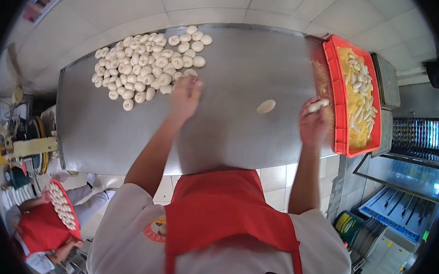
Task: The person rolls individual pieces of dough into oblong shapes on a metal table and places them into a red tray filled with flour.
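At the right edge of the heap of round white dough balls (133, 68), my left hand (185, 98) reaches forward, blurred, its fingertips against a dough ball (190, 72). Whether the fingers grip it cannot be made out. A flat oval dough piece (266, 106) sits alone on the metal table between my hands. On the right, my right hand (313, 124) holds a small elongated dough roll (318, 106) at its fingertips. That hand is just left of a red plastic tray (344, 101), in which several similar dough rolls (362, 110) lie on a yellow crumbly layer.
The steel table (229, 137) runs along a tiled wall (206, 2). Yellow crumbs (322, 78) are scattered beside the tray. At lower left another person (46, 227) in a red apron carries a red tray of dough balls (62, 205). Metal racks and equipment (394, 205) stand at right.
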`<state>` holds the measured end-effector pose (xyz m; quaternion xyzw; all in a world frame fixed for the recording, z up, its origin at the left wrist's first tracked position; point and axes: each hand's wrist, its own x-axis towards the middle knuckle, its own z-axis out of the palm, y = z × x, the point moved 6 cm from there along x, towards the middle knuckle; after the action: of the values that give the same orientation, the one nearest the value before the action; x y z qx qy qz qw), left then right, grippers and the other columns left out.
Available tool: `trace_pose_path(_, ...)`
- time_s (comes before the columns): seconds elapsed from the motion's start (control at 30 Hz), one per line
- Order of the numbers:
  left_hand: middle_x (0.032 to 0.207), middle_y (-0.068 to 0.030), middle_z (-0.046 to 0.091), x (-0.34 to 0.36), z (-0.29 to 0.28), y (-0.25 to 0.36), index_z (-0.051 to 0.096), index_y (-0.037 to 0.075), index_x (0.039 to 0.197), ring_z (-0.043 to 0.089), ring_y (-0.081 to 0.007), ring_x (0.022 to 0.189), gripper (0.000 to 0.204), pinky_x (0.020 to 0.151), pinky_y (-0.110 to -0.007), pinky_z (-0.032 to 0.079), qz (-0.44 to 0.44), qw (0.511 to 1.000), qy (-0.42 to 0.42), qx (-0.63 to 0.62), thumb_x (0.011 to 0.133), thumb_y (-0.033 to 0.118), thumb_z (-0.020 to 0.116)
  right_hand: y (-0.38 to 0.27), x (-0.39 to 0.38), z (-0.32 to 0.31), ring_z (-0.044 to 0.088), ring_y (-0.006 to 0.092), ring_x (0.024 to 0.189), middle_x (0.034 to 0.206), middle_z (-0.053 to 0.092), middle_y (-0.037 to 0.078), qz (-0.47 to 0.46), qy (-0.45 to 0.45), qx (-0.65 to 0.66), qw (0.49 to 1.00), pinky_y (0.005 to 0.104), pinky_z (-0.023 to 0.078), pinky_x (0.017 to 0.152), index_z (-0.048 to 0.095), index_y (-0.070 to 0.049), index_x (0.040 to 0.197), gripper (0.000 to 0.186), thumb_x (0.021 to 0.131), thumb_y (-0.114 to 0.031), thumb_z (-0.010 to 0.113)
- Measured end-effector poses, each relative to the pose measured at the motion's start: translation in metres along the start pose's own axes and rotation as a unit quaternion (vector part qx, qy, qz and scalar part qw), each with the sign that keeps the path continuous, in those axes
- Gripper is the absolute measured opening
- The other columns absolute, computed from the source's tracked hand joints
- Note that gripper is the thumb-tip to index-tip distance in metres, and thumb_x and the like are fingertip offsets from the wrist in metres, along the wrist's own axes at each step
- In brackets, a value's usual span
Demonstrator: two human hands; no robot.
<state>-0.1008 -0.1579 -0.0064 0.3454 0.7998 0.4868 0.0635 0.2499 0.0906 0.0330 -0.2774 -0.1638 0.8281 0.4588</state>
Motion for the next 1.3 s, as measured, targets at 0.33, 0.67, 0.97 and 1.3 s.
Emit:
trace_pose_path(0.33, 0.112, -0.007, 0.07, 0.033, -0.013, -0.028, 0.068, 0.009, 0.116, 0.063, -0.0316, 0.115, 0.041, 0.096, -0.049, 0.046, -0.01, 0.909, -0.119, 0.4, 0.084, 0.028, 0.084, 0.132, 0.068, 0.008, 0.066, 0.0299, 0.109, 0.114, 0.066, 0.012, -0.117, -0.116, -0.791, 0.59, 0.0475, 0.055, 0.088, 0.051, 0.001, 0.137, 0.061, 0.091, -0.025, 0.082)
trace_pose_path(0.67, 0.125, -0.0218, 0.058, 0.054, 0.016, -0.004, 0.063, 0.002, 0.119, 0.065, -0.0401, 0.107, 0.036, 0.088, -0.05, 0.055, 0.049, 0.952, -0.169, 0.25, 0.084, 0.005, 0.072, -0.039, 0.097, -0.012, 0.07, 0.0338, 0.103, 0.137, 0.053, 0.016, -0.186, 0.1, 0.003, 0.978, 0.0453, 0.059, 0.089, 0.05, -0.01, 0.138, 0.045, 0.102, -0.032, 0.066)
trace_pose_path(0.97, 0.12, -0.0188, 0.063, 0.059, 0.042, -0.018, 0.061, 0.002, 0.125, 0.07, -0.0334, 0.096, 0.044, 0.08, -0.043, 0.058, 0.098, 0.891, -0.275, 0.348, 0.083, 0.001, 0.073, 0.172, 0.011, 0.039, 0.066, 0.0194, 0.112, 0.134, 0.065, 0.008, 0.136, -0.177, -0.442, 0.869, 0.0361, 0.058, 0.09, 0.064, -0.007, 0.139, 0.046, 0.102, -0.034, 0.07)
trace_pose_path(1.3, 0.094, -0.0055, 0.064, -0.085, -0.003, -0.026, 0.061, 0.001, 0.094, 0.061, -0.0158, 0.088, 0.012, 0.076, -0.033, 0.05, -0.149, 0.943, -0.16, -0.252, 0.09, 0.007, 0.071, 0.118, -0.095, 0.052, 0.073, 0.0293, 0.1, 0.111, 0.076, 0.018, -0.078, -0.185, -0.616, 0.762, 0.0407, 0.058, 0.089, 0.072, -0.005, 0.126, 0.04, 0.094, -0.029, 0.074)
